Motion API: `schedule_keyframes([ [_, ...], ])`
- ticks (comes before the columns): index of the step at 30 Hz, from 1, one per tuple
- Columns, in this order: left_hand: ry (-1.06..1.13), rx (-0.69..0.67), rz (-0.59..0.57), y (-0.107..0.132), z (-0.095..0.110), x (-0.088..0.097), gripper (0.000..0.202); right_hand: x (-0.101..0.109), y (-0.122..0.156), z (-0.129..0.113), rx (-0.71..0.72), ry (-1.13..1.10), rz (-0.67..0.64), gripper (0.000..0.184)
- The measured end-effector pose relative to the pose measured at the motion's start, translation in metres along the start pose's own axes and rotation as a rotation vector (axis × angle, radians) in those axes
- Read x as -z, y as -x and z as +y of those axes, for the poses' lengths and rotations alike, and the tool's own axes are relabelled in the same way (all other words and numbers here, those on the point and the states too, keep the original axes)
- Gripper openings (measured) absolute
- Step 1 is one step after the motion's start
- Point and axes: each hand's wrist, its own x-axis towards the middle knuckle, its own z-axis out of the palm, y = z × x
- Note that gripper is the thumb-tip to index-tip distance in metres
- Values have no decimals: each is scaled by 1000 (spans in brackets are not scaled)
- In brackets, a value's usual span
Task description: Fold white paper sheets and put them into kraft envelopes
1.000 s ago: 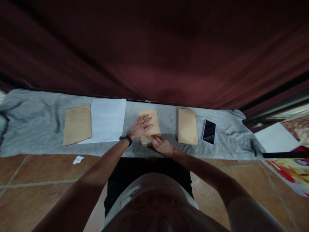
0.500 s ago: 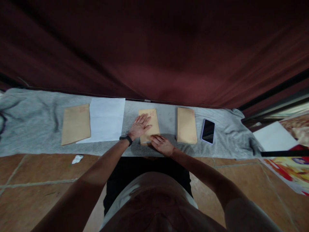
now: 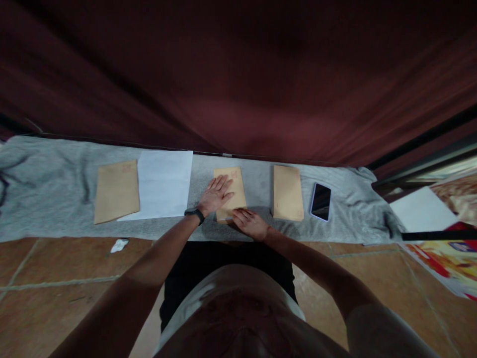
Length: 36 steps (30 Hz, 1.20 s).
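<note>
A brown envelope (image 3: 237,185) lies in the middle of a grey cloth (image 3: 55,174) spread on the floor. My left hand (image 3: 215,196), with a black band at the wrist, lies flat and open on the envelope's left half. My right hand (image 3: 250,223) rests at the envelope's near edge with its fingers pressed down on it. A second brown envelope (image 3: 287,193) lies just to the right, and a third (image 3: 116,191) to the left, beside a white sheet of paper (image 3: 161,185).
A dark phone (image 3: 321,201) lies on the cloth right of the envelopes. A dark red curtain (image 3: 238,74) hangs behind the cloth. Brown floor tiles, a small white scrap (image 3: 119,245), another white sheet (image 3: 422,211) and a colourful printed sheet (image 3: 450,263) lie around.
</note>
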Motion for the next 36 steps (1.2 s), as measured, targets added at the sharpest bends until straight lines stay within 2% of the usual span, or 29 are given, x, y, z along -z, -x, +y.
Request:
schedule_keyframes([
  [15, -16, -13, -10, 1, 1, 2, 66, 2, 5, 6, 34, -30, 11, 24],
  [20, -26, -88, -40, 10, 8, 2, 60, 2, 15, 7, -78, -157, 107, 32],
  [26, -10, -165, -38, 21, 19, -1, 58, 0, 29, -8, -202, -139, 180, 38],
  [29, -2, -188, -52, 8, 21, -3, 59, 0, 31, -16, -255, -133, 203, 41],
  [36, -13, -125, -22, -50, 27, -9, 64, 4, 30, -15, -263, -196, 223, 37],
])
